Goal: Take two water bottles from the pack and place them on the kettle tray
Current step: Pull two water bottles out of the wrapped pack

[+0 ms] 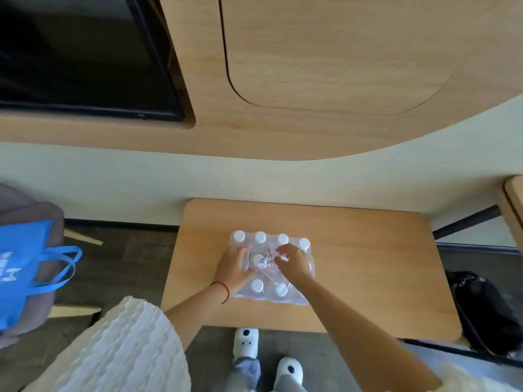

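Note:
A shrink-wrapped pack of water bottles with white caps stands on a low wooden table. My left hand lies flat on the pack's left side, fingers spread over the plastic film. My right hand is on the pack's right middle, fingers curled and pinching at the film near a torn spot with a label. Several caps show around both hands; some bottles are hidden under them. No kettle tray is in view.
A wood-panelled wall with a dark screen rises behind the table. A blue tote bag rests on a grey seat at the left. A black bag lies on the floor at the right. My white slippers are below the table's near edge.

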Demonstrator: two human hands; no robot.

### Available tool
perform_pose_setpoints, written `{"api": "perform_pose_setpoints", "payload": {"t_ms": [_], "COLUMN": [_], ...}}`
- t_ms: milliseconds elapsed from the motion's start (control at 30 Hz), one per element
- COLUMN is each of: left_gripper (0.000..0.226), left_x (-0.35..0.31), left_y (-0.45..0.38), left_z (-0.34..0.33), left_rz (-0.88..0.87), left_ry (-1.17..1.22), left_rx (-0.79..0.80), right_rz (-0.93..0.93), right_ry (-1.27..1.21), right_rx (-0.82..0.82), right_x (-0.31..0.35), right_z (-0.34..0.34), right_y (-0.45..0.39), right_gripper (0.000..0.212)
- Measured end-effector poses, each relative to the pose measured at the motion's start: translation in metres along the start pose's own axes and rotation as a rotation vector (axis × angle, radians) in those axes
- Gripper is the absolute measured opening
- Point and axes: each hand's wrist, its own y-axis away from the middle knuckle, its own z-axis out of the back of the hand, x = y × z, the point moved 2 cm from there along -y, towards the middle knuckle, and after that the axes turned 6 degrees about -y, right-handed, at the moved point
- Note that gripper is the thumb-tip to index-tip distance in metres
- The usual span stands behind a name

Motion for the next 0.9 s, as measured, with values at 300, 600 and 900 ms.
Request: {"api": "perform_pose_setpoints", "payload": {"t_ms": [300,600,900], "left_gripper": [0.096,0.091,0.085], "left_x": [0.024,0.033,0.038], "left_y": [-0.019,-0.024,-0.027], "left_z": [-0.040,-0.060,-0.081], "left_rz": [-0.064,-0.091,-0.046], "left_ry": [-0.322,-0.402,-0.518], "left_rx": [0.091,-0.057,-0.154], "right_rz": [0.326,0.537,0.304], "right_ry": [0.482,0.814,0.829], "right_rx": [0.235,0.030,0.153], "right_x": [-0.019,-0.034,-0.025], "right_z": [-0.008,0.037,-0.030], "right_y": [-0.006,0.008,-0.034], "right_gripper": [0.034,0.015,0.050]}}
